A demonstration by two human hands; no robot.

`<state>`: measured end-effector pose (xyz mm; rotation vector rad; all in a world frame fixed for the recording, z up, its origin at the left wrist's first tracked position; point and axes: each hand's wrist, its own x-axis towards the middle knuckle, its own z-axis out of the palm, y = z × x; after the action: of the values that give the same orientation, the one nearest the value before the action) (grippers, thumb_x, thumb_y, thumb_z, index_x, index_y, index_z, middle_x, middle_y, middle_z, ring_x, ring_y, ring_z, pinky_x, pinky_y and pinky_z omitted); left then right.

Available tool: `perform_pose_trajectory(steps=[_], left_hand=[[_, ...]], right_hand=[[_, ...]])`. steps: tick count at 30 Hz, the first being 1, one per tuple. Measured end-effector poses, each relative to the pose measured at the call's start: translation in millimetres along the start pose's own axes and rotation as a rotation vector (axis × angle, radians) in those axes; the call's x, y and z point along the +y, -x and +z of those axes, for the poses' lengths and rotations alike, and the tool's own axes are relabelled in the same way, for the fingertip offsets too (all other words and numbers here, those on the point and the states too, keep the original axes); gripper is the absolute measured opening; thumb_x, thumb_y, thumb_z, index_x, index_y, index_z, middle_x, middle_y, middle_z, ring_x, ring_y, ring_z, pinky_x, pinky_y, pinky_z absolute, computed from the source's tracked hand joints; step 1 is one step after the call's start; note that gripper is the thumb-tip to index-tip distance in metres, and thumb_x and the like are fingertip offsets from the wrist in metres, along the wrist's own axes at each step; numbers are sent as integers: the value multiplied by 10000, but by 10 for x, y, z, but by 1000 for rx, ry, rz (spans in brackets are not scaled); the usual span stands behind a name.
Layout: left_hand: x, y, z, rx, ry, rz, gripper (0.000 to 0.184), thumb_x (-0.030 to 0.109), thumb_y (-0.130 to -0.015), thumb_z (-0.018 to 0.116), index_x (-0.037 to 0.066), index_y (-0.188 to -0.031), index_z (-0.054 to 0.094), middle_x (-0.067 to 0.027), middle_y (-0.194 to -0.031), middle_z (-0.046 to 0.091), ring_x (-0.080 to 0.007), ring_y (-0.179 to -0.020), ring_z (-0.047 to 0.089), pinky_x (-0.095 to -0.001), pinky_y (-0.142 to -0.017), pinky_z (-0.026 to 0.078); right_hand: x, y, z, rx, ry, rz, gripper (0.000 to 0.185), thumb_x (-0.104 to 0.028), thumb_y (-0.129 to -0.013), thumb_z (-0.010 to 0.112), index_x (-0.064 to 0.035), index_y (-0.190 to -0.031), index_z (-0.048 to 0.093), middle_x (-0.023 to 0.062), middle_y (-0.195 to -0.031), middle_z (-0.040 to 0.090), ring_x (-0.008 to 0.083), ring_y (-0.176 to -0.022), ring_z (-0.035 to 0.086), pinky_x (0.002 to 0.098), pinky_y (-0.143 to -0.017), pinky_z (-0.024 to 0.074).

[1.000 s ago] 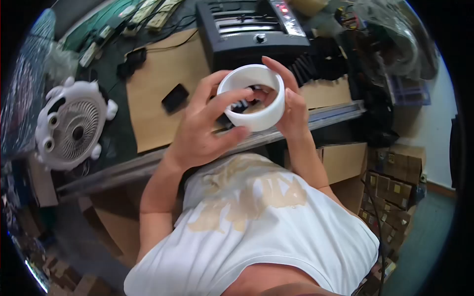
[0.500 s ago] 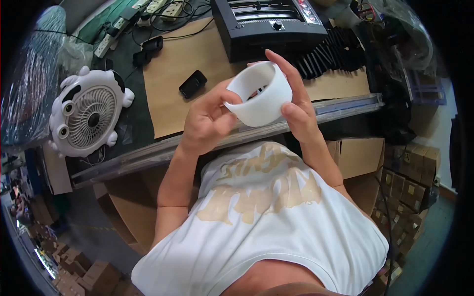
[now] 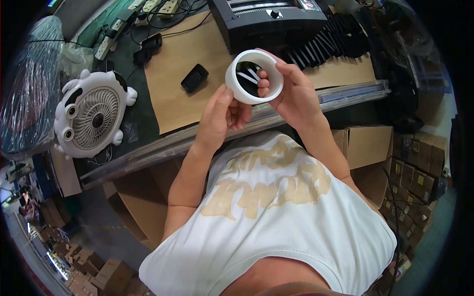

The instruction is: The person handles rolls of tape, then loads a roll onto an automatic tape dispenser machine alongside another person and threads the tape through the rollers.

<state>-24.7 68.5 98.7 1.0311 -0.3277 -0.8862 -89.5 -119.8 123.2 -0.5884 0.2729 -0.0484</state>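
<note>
1 wht ring (image 3: 231, 78), being held up nr table's (image 3: 141, 116) front edge; L hand (image 3: 217, 112) pinching lower-L side, R hand (image 3: 300, 94) clasping R side, fingers (image 3: 263, 83) seemingly curling inside. Beyond: blk machine (image 3: 271, 29) standing; blk device (image 3: 194, 78) lying on brown sheet (image 3: 170, 106).

You see soft, fairly even indoor light on your hands (image 3: 300, 98) and white shirt (image 3: 286, 232), while the plastic-wrapped bundle (image 3: 29, 93) shows small glare. The wide view bends toward the edges, and the corners are black.
</note>
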Motion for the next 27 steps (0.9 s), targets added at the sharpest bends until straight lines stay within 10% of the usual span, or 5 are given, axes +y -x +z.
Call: perform_pose_trajectory(steps=[9,14,17,21,27], left_hand=[[55,32,5,123,283,46,160,176,-990,576,25,-1040,565,20,-649,514,-53,-539,465,-217,-504,389],[41,-22,-98,160,590,-119,247,275,-1041,550,61,-922,578,42,-603,496,-56,-498,457,-207,-482,372],[20,-42,-85,135,542,-132,326,344,-1050,540,84,-855,567,39,-595,484,-58,-480,438,-200,-464,347],[-22,30,39,235,-91,-2,288,269,-1069,513,53,-896,594,31,-580,469,-64,-477,425,-195,-452,333],[-211,149,-59,224,-1223,607,473,182,-750,815,114,-1193,663,-176,-1397,413,-332,-1220,476,-430,-1022,433]], right_hand=[[281,79,-43,-7,47,88,492,-181,-971,461,0,-1428,454,128,-1298,613,194,-1171,595,337,-977,494],[414,97,-218,-168,1336,-683,397,-174,-956,546,37,-1285,613,153,-1399,540,231,-1280,500,375,-1059,400],[520,149,-183,-47,869,-203,364,-179,-957,541,36,-1236,631,114,-1275,612,205,-1170,562,346,-1019,420],[542,93,-269,176,424,46,331,-152,-947,519,9,-1207,646,66,-1127,661,161,-1027,612,304,-936,458],[397,136,-70,13,203,81,456,-55,-844,465,40,-1275,578,91,-1138,662,170,-1047,620,307,-949,485]])
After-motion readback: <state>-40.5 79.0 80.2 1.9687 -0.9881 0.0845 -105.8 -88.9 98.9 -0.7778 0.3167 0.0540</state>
